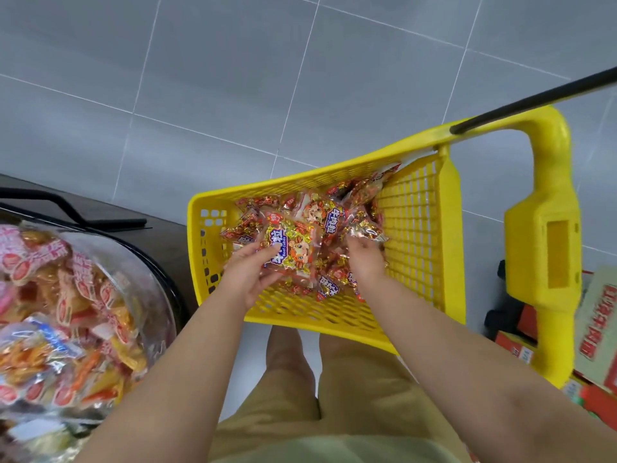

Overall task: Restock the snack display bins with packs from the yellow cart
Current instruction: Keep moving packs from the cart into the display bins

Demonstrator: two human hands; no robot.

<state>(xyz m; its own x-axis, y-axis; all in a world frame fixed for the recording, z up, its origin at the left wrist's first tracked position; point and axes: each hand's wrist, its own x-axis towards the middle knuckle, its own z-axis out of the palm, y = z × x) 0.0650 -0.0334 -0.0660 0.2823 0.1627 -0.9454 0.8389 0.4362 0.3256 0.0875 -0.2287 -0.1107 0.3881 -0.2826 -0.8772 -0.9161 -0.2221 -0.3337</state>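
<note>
2 hands are in the 1 yellow cart (417, 228), so the pick-up step seems in hand: the left hand (252, 274) grips 1 beef pack (291, 248), thumb on top, and the right hand (365, 260) curls its fingers round a second pack (364, 228) on the heap. Next, both need lifting clear and carrying left to the 1 display bin (163, 295) visible; the heap overlaps too much to count.
</note>
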